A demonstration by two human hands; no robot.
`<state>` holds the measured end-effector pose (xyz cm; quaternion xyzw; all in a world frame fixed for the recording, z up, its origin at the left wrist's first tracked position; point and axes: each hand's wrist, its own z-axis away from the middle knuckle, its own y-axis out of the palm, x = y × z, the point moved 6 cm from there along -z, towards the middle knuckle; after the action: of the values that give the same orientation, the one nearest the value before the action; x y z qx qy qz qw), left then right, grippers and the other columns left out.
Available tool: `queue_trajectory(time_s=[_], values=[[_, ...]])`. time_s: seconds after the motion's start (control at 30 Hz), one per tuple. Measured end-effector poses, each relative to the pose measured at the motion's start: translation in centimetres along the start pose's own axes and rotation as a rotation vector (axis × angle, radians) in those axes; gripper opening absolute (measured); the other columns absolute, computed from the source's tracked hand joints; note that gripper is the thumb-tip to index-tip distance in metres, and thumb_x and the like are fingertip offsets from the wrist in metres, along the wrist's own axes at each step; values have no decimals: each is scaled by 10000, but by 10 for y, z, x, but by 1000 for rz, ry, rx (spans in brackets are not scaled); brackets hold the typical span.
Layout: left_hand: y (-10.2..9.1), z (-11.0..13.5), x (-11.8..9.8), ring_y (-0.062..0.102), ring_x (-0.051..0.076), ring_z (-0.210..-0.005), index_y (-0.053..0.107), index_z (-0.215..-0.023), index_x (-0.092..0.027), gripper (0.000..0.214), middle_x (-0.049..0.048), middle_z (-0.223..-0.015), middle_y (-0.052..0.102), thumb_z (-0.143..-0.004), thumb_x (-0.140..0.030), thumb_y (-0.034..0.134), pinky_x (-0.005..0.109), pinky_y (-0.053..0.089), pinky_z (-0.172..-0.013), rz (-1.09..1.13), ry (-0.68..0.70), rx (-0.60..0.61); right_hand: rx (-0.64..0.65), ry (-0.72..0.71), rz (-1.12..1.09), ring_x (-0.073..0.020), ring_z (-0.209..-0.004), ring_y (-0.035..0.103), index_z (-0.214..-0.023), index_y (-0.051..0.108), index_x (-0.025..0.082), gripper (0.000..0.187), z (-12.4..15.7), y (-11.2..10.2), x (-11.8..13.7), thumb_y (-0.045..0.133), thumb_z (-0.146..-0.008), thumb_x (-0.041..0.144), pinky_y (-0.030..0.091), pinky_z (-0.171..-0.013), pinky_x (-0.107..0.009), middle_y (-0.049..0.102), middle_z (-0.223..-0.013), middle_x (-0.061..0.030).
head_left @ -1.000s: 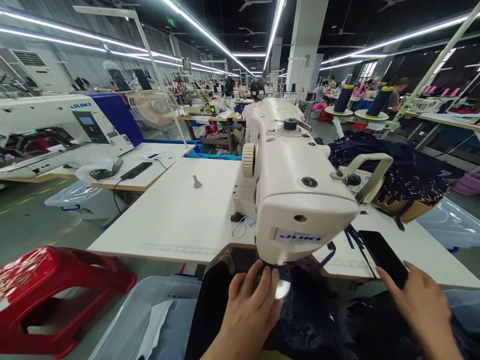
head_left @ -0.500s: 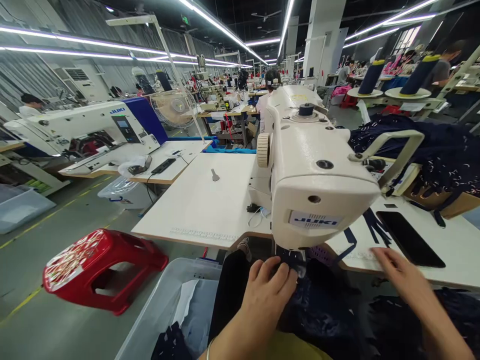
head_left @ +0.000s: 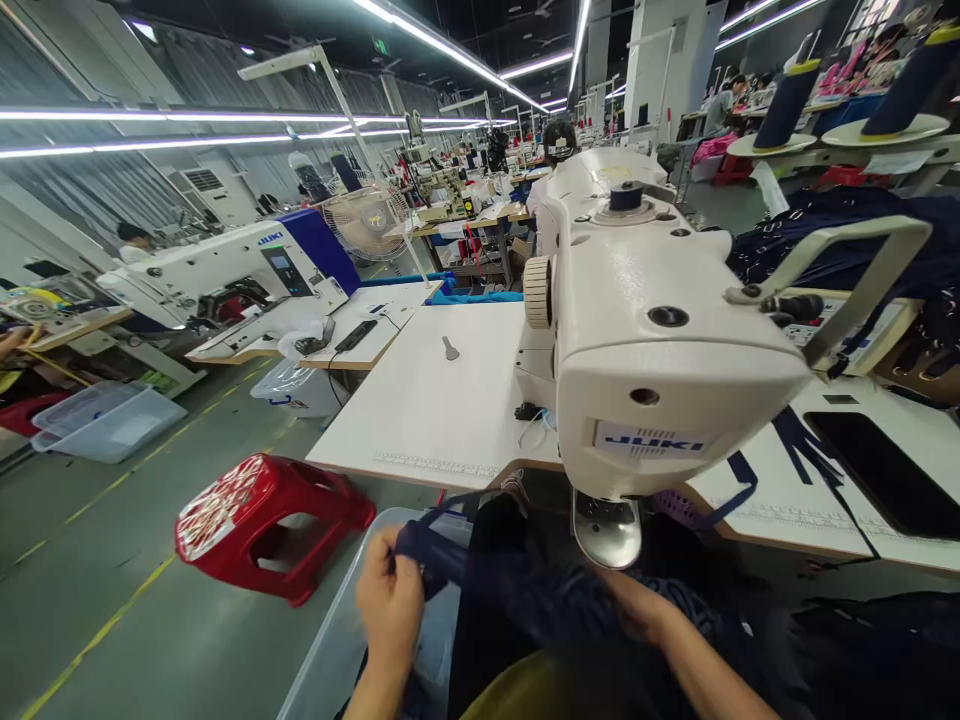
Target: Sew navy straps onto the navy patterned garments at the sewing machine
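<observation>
My left hand (head_left: 390, 595) is closed on one end of a navy strap (head_left: 442, 555), over the edge of a clear plastic bin (head_left: 337, 600). The strap trails right into a blurred bunch of navy fabric (head_left: 547, 600) across my lap. Below the head of the white JUKI sewing machine (head_left: 675, 380), my right hand (head_left: 637, 605) reaches in by that fabric; its fingers are hidden. Just above that hand is the shiny rounded metal work arm (head_left: 609, 535) of the machine, with no cloth on its end.
A white table (head_left: 427, 400) with a small grey tool (head_left: 450, 348) extends left of the machine. On the right lie a black phone (head_left: 885, 470) and navy strips (head_left: 806, 450). A red stool (head_left: 277, 530) stands on the floor at left. Thread cones (head_left: 786, 105) stand behind.
My left hand has moved left from under the machine head, pulling the navy strap toward the bin. My right hand has left the right table and come in below the machine. The view has shifted.
</observation>
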<state>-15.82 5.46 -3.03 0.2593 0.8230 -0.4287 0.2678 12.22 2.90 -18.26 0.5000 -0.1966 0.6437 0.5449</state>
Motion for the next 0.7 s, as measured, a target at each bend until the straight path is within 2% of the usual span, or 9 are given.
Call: queue_trajectory(time_s=[0.07, 0.1, 0.2, 0.27, 0.33, 0.43, 0.5, 0.57, 0.7], values=[[6, -4, 32, 438, 129, -412, 464, -749, -221, 152, -72, -509, 415, -880, -272, 406, 215, 353, -426, -133, -88, 75, 58, 27, 12, -303, -972, 658, -912, 749, 194, 669, 12, -10, -5, 536, -686, 786, 452, -928, -466, 733, -837, -84], [13, -3, 44, 420, 130, -391, 454, -721, -224, 157, -79, -481, 382, -862, -254, 393, 216, 340, -421, -190, -115, 125, 86, 37, 29, -300, -916, 664, -857, 748, 180, 615, 18, -15, -7, 650, -623, 740, 467, -903, -463, 726, -794, -76], [45, 11, 52, 537, 163, -485, 504, -742, -207, 108, -36, -544, 491, -800, -201, 412, 247, 416, -508, -284, -88, 330, 114, 53, 71, -276, -799, 654, -760, 727, 148, 463, 34, -25, -7, 876, -468, 475, 497, -821, -423, 700, -722, -43], [71, 28, 29, 653, 208, -760, 578, -911, -173, 175, 53, -819, 646, -756, -172, 496, 293, 487, -677, -261, 40, 511, 23, 26, 85, -239, -779, 628, -788, 708, 151, 381, 41, -30, 2, 818, -600, 463, 483, -799, -380, 682, -744, -24], [94, 48, -12, 626, 210, -1029, 563, -1126, -188, 384, 85, -1108, 646, -743, -158, 573, 304, 477, -848, -180, 230, 701, -116, -31, 98, -206, -785, 593, -849, 679, 168, 342, 46, -33, 19, 676, -771, 501, 457, -803, -349, 662, -796, -12], [116, 75, -75, 632, 169, -969, 583, -1072, -226, 302, 22, -1030, 672, -778, -229, 646, 252, 475, -856, -77, 502, 915, -326, -171, 11, -189, -793, 567, -906, 633, 195, 341, 55, -31, 49, 669, -789, 513, 446, -798, -319, 642, -846, -3], [124, 83, -103, 638, 175, -810, 588, -910, -191, 81, 22, -851, 670, -830, -193, 591, 279, 489, -799, -88, 603, 951, -400, -232, -132, -189, -786, 578, -938, 621, 204, 380, 61, -25, 61, 677, -779, 545, 457, -778, -313, 648, -863, -13], [129, 85, -117, 628, 198, -754, 568, -858, -168, 42, 45, -795, 655, -852, -146, 533, 326, 491, -766, -135, 649, 934, -404, -198, -215, -201, -781, 596, -902, 630, 194, 434, 64, -18, 62, 612, -806, 617, 474, -760, -322, 660, -850, -35], [133, 85, -121, 626, 228, -688, 551, -822, -163, 55, 61, -738, 644, -847, -139, 507, 384, 493, -717, -221, 671, 892, -438, -158, 21, -245, -851, 621, -777, 632, 186, 525, 71, -12, 61, 501, -835, 691, 492, -807, -344, 677, -807, -50]])
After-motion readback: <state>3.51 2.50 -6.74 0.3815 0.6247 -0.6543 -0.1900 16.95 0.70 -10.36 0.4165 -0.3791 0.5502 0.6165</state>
